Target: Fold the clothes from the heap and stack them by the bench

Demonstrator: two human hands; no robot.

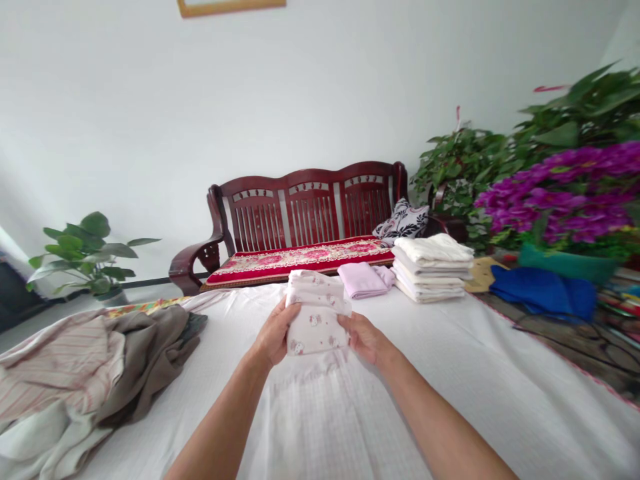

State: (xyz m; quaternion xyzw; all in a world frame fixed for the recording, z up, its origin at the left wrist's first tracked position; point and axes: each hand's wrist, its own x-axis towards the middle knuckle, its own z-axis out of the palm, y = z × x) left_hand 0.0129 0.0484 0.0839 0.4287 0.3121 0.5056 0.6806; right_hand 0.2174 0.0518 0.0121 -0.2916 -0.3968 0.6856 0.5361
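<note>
Between my two hands is a folded white garment (316,323) with a small pink cartoon print, held up just above the white cloth (320,413). My left hand (277,329) grips its left edge, thumb on the near face. On the right edge, my right hand (364,337) is closed the same way. The fingers behind the fabric are hidden. Just beyond lies a folded lilac garment (364,280). To its right stands a stack of folded white and cream clothes (431,267).
Unfolded clothes (145,360) in brown, striped pink and pale grey lie heaped at the left. A red wooden bench (305,207) with a patterned cushion (404,219) is behind. Purple flowers (565,190) and a blue cloth (543,292) are at the right, a potted plant (93,257) at the far left.
</note>
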